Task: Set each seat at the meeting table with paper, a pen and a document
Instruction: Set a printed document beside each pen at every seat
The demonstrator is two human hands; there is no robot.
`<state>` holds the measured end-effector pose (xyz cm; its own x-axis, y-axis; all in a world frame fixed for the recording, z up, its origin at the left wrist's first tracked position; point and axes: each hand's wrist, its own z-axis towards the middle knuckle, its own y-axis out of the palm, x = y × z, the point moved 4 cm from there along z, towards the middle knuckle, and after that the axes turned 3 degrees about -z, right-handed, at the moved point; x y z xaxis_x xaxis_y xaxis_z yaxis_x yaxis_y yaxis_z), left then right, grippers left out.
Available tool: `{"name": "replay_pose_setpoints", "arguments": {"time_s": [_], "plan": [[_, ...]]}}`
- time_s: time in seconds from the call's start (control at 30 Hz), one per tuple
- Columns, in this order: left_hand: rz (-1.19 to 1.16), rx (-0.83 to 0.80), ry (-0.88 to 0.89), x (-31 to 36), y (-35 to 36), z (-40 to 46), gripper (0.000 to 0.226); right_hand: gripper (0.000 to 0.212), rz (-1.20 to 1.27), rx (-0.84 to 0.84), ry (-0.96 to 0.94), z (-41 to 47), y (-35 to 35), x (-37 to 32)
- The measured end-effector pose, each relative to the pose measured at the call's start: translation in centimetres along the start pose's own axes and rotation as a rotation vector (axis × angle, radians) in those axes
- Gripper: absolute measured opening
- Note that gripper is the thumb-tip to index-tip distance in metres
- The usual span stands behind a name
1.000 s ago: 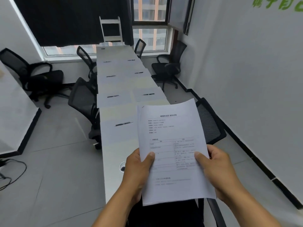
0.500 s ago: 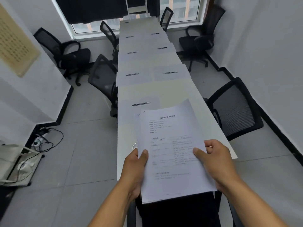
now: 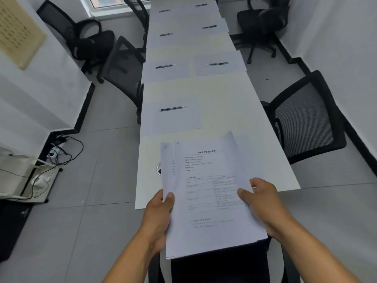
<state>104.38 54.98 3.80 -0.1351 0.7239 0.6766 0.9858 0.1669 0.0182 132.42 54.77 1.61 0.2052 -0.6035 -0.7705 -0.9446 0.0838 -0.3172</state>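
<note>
White documents (image 3: 208, 193) fanned since before (top sheet shifted right), both hands' fingers (image 3: 244, 196) pinching them.

Printed text on the top sheet of the document stack (image 3: 212, 193), near end of the worktop (image 3: 234, 111): a centred heading in Chinese characters, short lines below it, then a table, all too small and blurred to read. Rows of dark characters on the beige wall panel (image 3: 19, 29), far left, likewise illegible. No brand, number or sign legible anywhere else.
</note>
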Motion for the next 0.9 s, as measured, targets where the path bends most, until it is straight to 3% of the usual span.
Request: {"name": "replay_pose_setpoints", "arguments": {"time_s": [0.13, 0.37, 0.67, 0.9], "plan": [[0.016, 0.014, -0.027, -0.9, 0.2, 0.8, 0.026, 0.033, -0.039, 0.028, 0.033, 2.3, -2.3, 2.4], [0.003, 0.036, -0.038, -0.9, 0.2, 1.9, 0.028, 0.006, -0.001, 0.188, 0.082, 5.7, -8.3, 2.4], [0.000, 0.095, -0.028, -0.3, -0.8, 3.2, 0.029, 0.003, 0.025, 0.340, 0.084, 9.5, -12.1, 3.1], [0.009, 0.116, -0.027, -0.5, -0.8, 3.5, 0.029, 0.014, -0.057, 0.316, 0.082, 11.2, -11.6, 4.6]]}}
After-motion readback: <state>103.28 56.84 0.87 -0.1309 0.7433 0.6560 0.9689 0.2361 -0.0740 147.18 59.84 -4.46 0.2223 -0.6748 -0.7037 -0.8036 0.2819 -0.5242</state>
